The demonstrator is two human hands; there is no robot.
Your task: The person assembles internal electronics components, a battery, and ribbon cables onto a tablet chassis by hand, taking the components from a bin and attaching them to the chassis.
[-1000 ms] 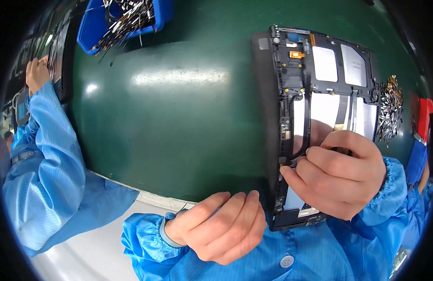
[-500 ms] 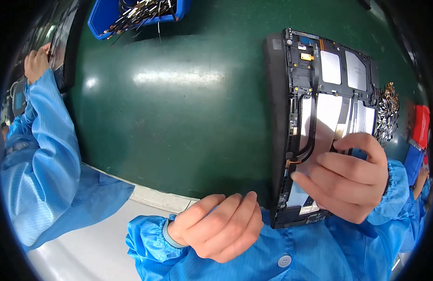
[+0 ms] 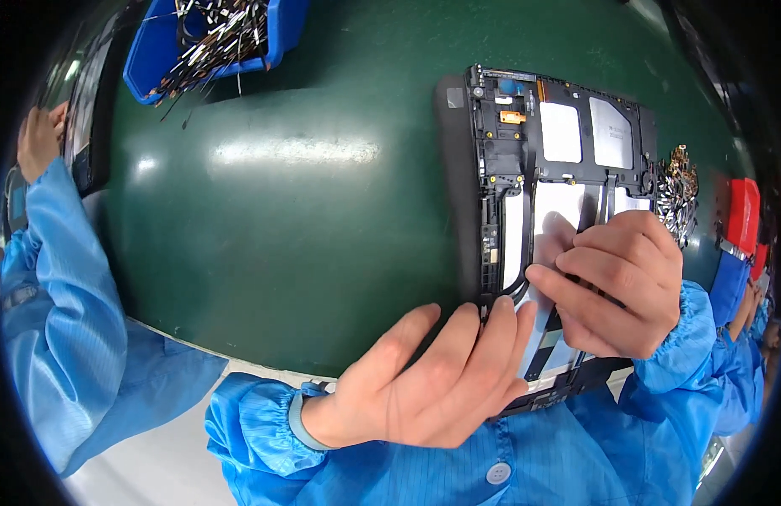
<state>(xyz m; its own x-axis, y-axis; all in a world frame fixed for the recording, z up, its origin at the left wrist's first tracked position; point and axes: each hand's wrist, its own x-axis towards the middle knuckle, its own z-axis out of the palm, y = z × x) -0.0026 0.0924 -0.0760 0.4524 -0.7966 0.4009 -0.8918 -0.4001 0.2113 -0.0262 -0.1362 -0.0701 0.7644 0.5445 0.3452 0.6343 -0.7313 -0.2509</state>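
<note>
An opened tablet-like device [image 3: 559, 202] lies on the right of a green worktop [image 3: 264, 228], over a dark pad [image 3: 458, 194] showing along its left side. Its black frame, fitted with pale flat panels, looks thin, fairly light and stiff, probably smooth and slippery on the panels. A slim black cable [image 3: 530, 202] down its left part looks soft and bendy, and an orange connector piece [image 3: 512, 117] near the top looks fragile. The frame's outer edges seem the safest hold; the cable would best be pinched gently near its end.

The right hand [image 3: 622, 282] is partly curled over the middle of the device, 1 fingertip at the cable's lower bend; whether it pinches anything cannot be told. The left hand [image 3: 441, 379] is loosely bent, its fingertips over the lower left edge; its palm is hidden, so any grip is unclear.

The 2 hands cover much of the device's lower half, including the cable's lower end. A blue bin [image 3: 285, 34] of cables is cut off above, and a cable pile [image 3: 679, 194] at right is too tangled to count.
</note>
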